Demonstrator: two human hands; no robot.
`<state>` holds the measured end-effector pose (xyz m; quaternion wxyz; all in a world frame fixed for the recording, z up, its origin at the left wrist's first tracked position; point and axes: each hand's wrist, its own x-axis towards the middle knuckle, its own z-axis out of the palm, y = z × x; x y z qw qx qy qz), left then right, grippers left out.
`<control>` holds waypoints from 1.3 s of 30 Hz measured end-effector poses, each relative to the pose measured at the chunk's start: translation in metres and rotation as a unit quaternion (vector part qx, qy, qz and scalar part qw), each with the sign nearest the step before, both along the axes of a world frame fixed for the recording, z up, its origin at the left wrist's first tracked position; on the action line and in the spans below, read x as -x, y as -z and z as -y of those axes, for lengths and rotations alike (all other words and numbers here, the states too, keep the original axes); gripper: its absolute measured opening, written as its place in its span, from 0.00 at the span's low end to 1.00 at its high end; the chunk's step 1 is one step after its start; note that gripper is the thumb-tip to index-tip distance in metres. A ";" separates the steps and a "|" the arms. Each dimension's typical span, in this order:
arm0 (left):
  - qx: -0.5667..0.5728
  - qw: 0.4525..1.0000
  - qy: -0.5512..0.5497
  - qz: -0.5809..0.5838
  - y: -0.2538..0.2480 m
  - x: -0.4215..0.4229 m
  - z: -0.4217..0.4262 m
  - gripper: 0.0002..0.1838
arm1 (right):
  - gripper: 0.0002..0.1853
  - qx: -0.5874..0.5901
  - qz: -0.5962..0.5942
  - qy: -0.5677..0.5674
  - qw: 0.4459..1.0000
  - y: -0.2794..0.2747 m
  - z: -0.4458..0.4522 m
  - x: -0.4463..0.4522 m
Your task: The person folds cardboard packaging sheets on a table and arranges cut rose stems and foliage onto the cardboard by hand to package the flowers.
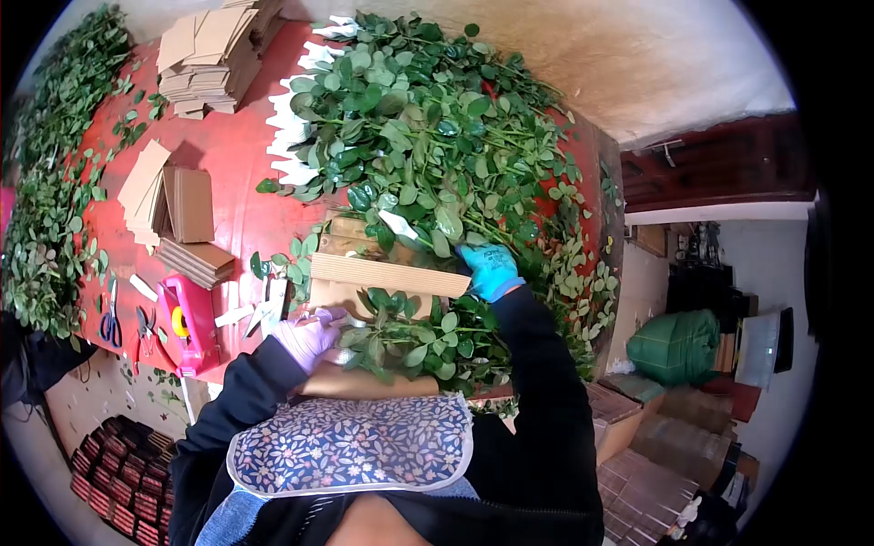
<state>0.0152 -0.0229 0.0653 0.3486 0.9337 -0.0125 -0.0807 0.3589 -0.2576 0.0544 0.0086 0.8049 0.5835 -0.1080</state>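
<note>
My left hand point(308, 338), in a purple glove, has its fingers bent beside a white-wrapped flower head point(350, 320); what they grip is hidden. My right hand point(492, 271), in a blue glove, closes on the right end of a corrugated cardboard piece point(391, 274). Leafy rose stems point(428, 338) lie below that piece, on brown cardboard close to my body. Another white-wrapped flower head point(398, 225) rests just above it, among leaves.
A large pile of leafy stems point(428, 118) with white-wrapped heads covers the far side of the red table point(241, 173). To the left are cardboard stacks point(189, 205), a pink tape dispenser point(188, 326), scissors point(110, 314), pliers point(146, 337) and more greenery point(55, 173).
</note>
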 end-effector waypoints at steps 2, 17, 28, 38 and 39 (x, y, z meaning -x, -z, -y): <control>0.047 0.997 -0.046 -0.046 -0.007 0.000 0.002 0.28 | 0.13 -0.001 0.002 0.008 1.000 -0.003 0.003 -0.008; 0.073 0.976 -0.156 -0.133 -0.026 -0.013 0.003 0.21 | 0.20 0.034 -0.098 -0.056 0.993 -0.106 -0.023 0.115; 0.395 0.888 -0.192 -0.139 -0.010 -0.008 -0.007 0.20 | 0.18 0.018 -0.181 -0.044 0.982 -0.030 -0.008 0.086; 0.008 0.999 -0.038 0.015 -0.021 -0.022 -0.012 0.25 | 0.18 0.019 -0.130 -0.054 0.990 -0.037 -0.010 0.096; 0.008 0.999 -0.031 0.004 -0.009 -0.020 -0.010 0.26 | 0.18 0.039 -0.125 -0.050 0.990 -0.039 -0.009 0.097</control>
